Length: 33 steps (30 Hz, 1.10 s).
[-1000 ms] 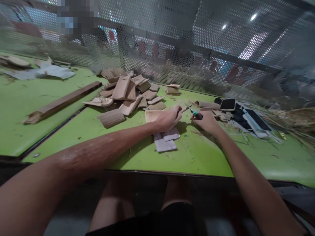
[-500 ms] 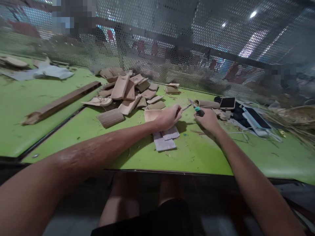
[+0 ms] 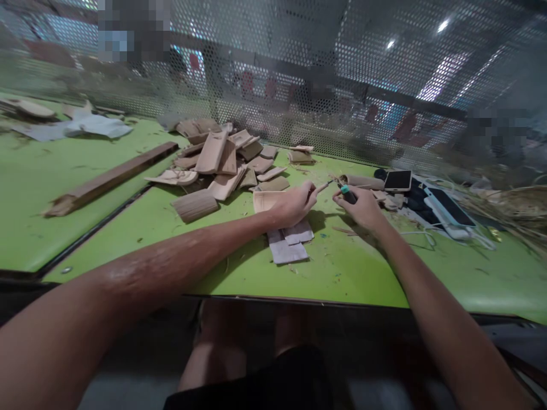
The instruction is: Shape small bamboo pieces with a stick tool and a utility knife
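My left hand (image 3: pixel 297 204) is closed round a thin wooden stick with a dark tip (image 3: pixel 323 186), which points up and to the right. It may be a pencil, but its kind is not clear. My right hand (image 3: pixel 361 206) grips a knife with a teal and black handle (image 3: pixel 347 193). The blade lies close to the stick's dark tip; whether they touch I cannot tell. Beneath my left wrist are a pale curved wood piece (image 3: pixel 264 200) and some whitish paper pieces (image 3: pixel 288 252) on the green table (image 3: pixel 359 279).
A heap of curved bamboo pieces (image 3: pixel 213 151) lies at centre left, beside a long wooden bar (image 3: pixel 115 176). On the right are a bamboo tube (image 3: pixel 365 182), a dark-screened phone (image 3: pixel 398 180), a light blue device (image 3: pixel 450 206) and white cables (image 3: pixel 423 234). Perforated metal mesh (image 3: pixel 273 80) stands behind.
The knife blade has swung in closer to the stick's tip, and my right hand has turned slightly. My left hand keeps its hold. The whole view has shifted a little.
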Motion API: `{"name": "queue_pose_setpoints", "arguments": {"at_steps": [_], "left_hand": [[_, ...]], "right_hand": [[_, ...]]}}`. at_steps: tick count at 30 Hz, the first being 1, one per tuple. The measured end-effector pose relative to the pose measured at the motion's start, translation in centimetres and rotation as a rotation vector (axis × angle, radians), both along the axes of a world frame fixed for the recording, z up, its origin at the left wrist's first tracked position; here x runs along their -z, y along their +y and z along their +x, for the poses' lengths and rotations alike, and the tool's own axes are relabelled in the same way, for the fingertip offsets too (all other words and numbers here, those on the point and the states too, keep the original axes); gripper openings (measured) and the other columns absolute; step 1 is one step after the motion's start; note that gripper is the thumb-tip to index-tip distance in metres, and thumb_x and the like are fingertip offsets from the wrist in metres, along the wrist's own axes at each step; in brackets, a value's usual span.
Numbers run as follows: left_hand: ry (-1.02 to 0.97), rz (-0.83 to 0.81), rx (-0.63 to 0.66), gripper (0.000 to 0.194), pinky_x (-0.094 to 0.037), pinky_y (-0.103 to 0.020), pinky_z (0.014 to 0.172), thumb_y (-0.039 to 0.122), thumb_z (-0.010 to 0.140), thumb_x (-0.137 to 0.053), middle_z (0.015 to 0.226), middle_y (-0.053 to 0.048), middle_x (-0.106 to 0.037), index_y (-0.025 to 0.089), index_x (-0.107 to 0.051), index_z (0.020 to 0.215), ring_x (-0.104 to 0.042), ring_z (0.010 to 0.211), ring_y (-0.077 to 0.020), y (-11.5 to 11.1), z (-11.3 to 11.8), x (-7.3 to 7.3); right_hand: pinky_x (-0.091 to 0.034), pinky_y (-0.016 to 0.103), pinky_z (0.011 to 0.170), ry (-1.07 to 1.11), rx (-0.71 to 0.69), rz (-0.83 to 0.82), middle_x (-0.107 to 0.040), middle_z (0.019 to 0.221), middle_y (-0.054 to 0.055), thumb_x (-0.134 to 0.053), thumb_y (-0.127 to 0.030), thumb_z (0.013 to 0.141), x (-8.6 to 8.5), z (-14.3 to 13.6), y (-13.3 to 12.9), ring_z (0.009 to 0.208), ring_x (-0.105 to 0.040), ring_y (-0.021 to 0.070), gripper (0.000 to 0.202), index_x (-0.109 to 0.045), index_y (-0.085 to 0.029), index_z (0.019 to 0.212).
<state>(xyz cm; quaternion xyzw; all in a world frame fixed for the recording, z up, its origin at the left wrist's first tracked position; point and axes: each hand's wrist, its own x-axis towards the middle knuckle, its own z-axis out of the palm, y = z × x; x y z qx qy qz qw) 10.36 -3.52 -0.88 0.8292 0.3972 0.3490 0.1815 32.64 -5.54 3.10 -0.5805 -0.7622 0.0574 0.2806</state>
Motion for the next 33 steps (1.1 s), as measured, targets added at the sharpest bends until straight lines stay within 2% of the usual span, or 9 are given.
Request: {"name": "queue_pose_setpoints", "arguments": {"at_steps": [5,7,9,11,14,17,21,26,33], "left_hand": [[0.01,-0.002,-0.024,0.031,-0.046,-0.036,0.073,0.038,0.108,-0.033,0.087,-0.008,-0.066,0.018,-0.057,0.109,-0.058,0.076,-0.0218,-0.1,0.1,0.0],[-0.004,0.003,-0.028,0.03,-0.046,-0.035,0.073,0.037,0.108,-0.035,0.088,-0.008,-0.067,0.018,-0.057,0.11,-0.058,0.076,-0.0216,-0.1,0.1,0.0],[-0.032,0.005,-0.019,0.027,-0.045,-0.034,0.072,0.035,0.107,-0.038,0.089,-0.008,-0.067,0.018,-0.058,0.109,-0.058,0.076,-0.021,0.0,-0.1,-0.2],[-0.062,0.006,-0.013,0.024,-0.046,-0.033,0.073,0.032,0.106,-0.04,0.091,-0.008,-0.068,0.017,-0.06,0.106,-0.059,0.077,-0.0204,0.1,-0.3,-0.3],[-0.09,0.031,-0.034,0.023,-0.047,-0.033,0.077,0.027,0.104,-0.044,0.098,-0.01,-0.07,0.016,-0.063,0.106,-0.061,0.085,-0.0206,0.3,-0.6,-0.4],[-0.088,0.082,-0.064,0.025,-0.048,-0.033,0.084,0.024,0.104,-0.044,0.111,-0.013,-0.07,0.015,-0.067,0.109,-0.062,0.097,-0.0218,0.6,-0.6,-0.1],[-0.049,0.129,-0.055,0.031,-0.048,-0.033,0.085,0.028,0.106,-0.043,0.108,-0.012,-0.067,0.016,-0.071,0.108,-0.061,0.097,-0.022,0.6,-0.5,0.1],[-0.046,0.144,-0.043,0.032,-0.047,-0.034,0.084,0.03,0.105,-0.044,0.105,-0.012,-0.064,0.016,-0.073,0.108,-0.058,0.094,-0.022,0.6,-0.5,0.2],[-0.074,0.148,0.003,0.03,-0.047,-0.033,0.082,0.032,0.104,-0.042,0.11,-0.01,-0.06,0.019,-0.07,0.104,-0.055,0.093,-0.02,1.0,-0.4,0.9]], "right_hand": [[-0.05,0.038,0.078,0.072,0.076,0.075,-0.071,0.093,0.008,-0.065,-0.042,0.086,0.5,0.9,0.9,0.083,-0.063,0.0262,0.026,-0.068,-0.023,0.103],[-0.051,0.037,0.077,0.155,0.107,0.121,-0.07,0.098,0.008,-0.069,-0.043,0.084,0.7,1.5,1.3,0.085,-0.064,0.0251,0.034,-0.063,-0.025,0.113],[-0.052,0.036,0.07,0.229,0.115,0.101,-0.069,0.094,0.006,-0.071,-0.045,0.083,0.8,1.9,1.5,0.078,-0.064,0.0233,0.04,-0.06,-0.026,0.117],[-0.052,0.036,0.066,0.239,0.092,0.058,-0.068,0.088,0.005,-0.071,-0.046,0.084,0.5,2.4,1.5,0.073,-0.064,0.0231,0.036,-0.063,-0.026,0.113],[-0.054,0.042,0.08,0.144,0.04,0.114,-0.072,0.095,0.008,-0.072,-0.038,0.082,-0.1,2.9,1.3,0.087,-0.068,0.0281,0.022,-0.07,-0.025,0.099],[-0.05,0.046,0.095,0.047,-0.008,0.194,-0.075,0.106,0.008,-0.072,-0.029,0.081,-0.6,3.3,1.2,0.104,-0.068,0.0313,0.016,-0.075,-0.026,0.095],[-0.049,0.044,0.094,-0.041,-0.014,0.191,-0.077,0.104,0.008,-0.066,-0.022,0.08,-0.5,3.3,1.3,0.101,-0.069,0.0299,0.021,-0.081,-0.024,0.096],[-0.048,0.042,0.088,-0.132,0.047,0.276,-0.077,0.106,0.01,-0.062,-0.017,0.08,-0.4,3.6,1.5,0.1,-0.069,0.0299,0.031,-0.084,-0.023,0.101],[-0.036,0.047,0.093,-0.304,0.173,0.359,-0.074,0.102,0.009,-0.06,-0.017,0.087,-1.1,2.7,0.6,0.102,-0.064,0.0302,0.028,-0.084,-0.028,0.098]]}}
